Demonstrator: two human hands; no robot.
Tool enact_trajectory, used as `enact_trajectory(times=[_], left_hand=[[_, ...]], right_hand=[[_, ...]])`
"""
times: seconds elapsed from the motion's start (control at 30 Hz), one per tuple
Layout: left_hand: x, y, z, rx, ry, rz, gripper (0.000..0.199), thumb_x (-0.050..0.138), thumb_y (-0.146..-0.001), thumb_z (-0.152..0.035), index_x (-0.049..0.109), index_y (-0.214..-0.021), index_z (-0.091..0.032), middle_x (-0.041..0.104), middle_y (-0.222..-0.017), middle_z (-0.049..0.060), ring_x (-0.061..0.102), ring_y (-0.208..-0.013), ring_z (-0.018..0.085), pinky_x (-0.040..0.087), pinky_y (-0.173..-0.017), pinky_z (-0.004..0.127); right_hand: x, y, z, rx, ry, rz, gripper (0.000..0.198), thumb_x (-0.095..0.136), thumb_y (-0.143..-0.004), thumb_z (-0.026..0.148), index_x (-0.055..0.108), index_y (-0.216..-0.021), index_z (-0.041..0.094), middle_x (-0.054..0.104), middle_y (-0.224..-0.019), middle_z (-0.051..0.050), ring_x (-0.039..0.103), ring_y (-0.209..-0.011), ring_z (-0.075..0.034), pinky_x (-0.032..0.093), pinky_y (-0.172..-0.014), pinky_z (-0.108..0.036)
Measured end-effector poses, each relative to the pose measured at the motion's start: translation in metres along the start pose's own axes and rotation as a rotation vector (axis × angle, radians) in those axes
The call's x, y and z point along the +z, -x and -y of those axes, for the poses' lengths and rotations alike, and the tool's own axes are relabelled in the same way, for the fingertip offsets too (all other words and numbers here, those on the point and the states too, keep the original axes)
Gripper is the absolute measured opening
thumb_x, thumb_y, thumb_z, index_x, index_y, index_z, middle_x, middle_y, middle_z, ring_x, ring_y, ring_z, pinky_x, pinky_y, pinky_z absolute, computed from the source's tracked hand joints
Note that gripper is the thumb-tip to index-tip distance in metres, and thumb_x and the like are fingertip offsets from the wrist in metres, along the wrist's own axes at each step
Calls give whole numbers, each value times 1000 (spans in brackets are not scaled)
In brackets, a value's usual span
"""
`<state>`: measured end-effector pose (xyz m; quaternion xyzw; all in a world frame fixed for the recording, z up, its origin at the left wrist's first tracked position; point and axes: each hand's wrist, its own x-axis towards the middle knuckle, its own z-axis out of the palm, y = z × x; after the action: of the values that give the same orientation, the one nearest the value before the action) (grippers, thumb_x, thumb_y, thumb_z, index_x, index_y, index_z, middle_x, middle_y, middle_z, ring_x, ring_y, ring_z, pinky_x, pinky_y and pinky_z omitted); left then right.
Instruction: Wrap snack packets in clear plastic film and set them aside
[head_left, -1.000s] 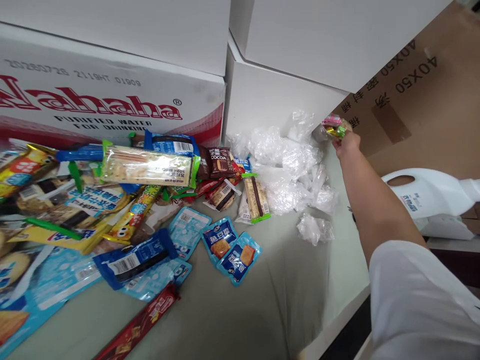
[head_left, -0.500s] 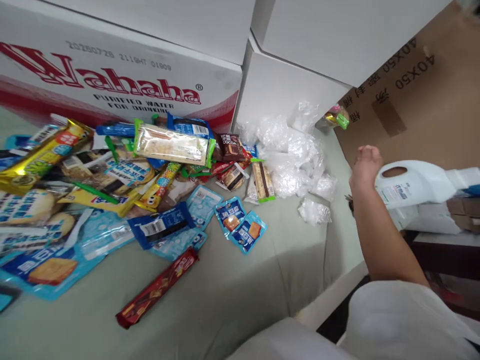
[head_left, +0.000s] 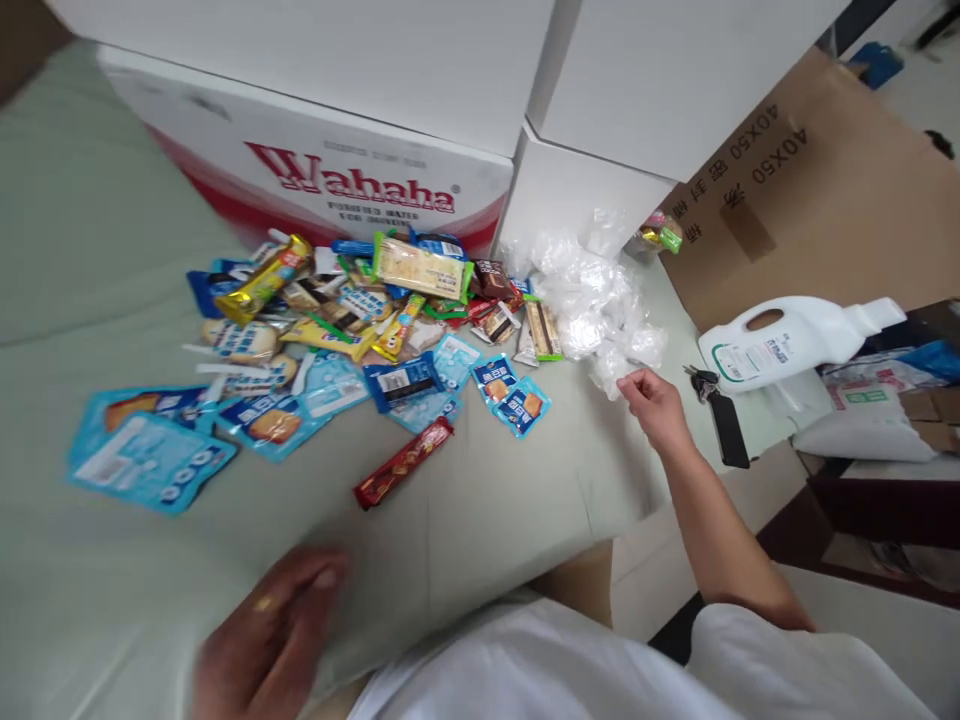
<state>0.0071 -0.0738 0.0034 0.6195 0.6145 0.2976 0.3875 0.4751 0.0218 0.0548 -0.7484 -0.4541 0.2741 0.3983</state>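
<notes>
My right hand [head_left: 654, 408] is closed in a pinch on a clear plastic bag [head_left: 609, 372] at the near edge of a heap of crumpled clear bags [head_left: 581, 290]. Blurred at the lower left, my left hand [head_left: 274, 635] has its fingers curled together, with nothing seen in them. Beyond it lies a red wrapped snack bar [head_left: 403, 463]. Two small blue snack packets [head_left: 512, 394] lie between that bar and the bags. A mixed pile of wrapped snacks, topped by a clear and green cracker pack [head_left: 420, 268], spreads to the left, with light blue packets [head_left: 156, 460] at its near end.
A white Wahaha carton [head_left: 352, 180] and plain white boxes [head_left: 592, 190] stand behind the snacks. At the right are a white detergent bottle [head_left: 795, 340] on its side, keys [head_left: 703, 382], a black phone-like slab [head_left: 729, 430] and a brown cardboard box [head_left: 810, 200].
My right hand has moved left from beside the detergent bottle to the clear bags. My left hand has come into view at the lower left. The view has shifted, showing more on the left.
</notes>
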Motion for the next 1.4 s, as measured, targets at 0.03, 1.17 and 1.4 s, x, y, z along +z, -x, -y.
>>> enact_trajectory(times=[0.03, 1.17, 1.4], left_hand=[[7, -7, -10, -45, 94, 40, 19, 56, -94, -51, 68, -97, -38, 74, -87, -6, 69, -76, 22, 59, -66, 33], [97, -104, -36, -64, 1161, 570, 29, 85, -78, -38, 66, -84, -18, 66, -114, 6, 63, -93, 17, 54, -78, 31], [82, -107, -38, -134, 1401, 642, 11, 78, -67, -20, 69, -72, -16, 74, -107, 7, 67, -101, 21, 51, -90, 33]], right_hand=[[8, 11, 10, -2, -138, 10, 37, 79, -76, 53, 59, -73, 23, 46, -63, 5, 38, -56, -11, 32, -52, -25], [127, 126, 29, 268, -760, 366, 33, 94, -69, 41, 71, -83, 23, 64, -78, 3, 54, -66, -11, 46, -62, -24], [97, 116, 21, 266, -879, 276, 26, 90, -75, 40, 74, -89, 25, 67, -88, 1, 57, -73, -11, 49, -63, -21]])
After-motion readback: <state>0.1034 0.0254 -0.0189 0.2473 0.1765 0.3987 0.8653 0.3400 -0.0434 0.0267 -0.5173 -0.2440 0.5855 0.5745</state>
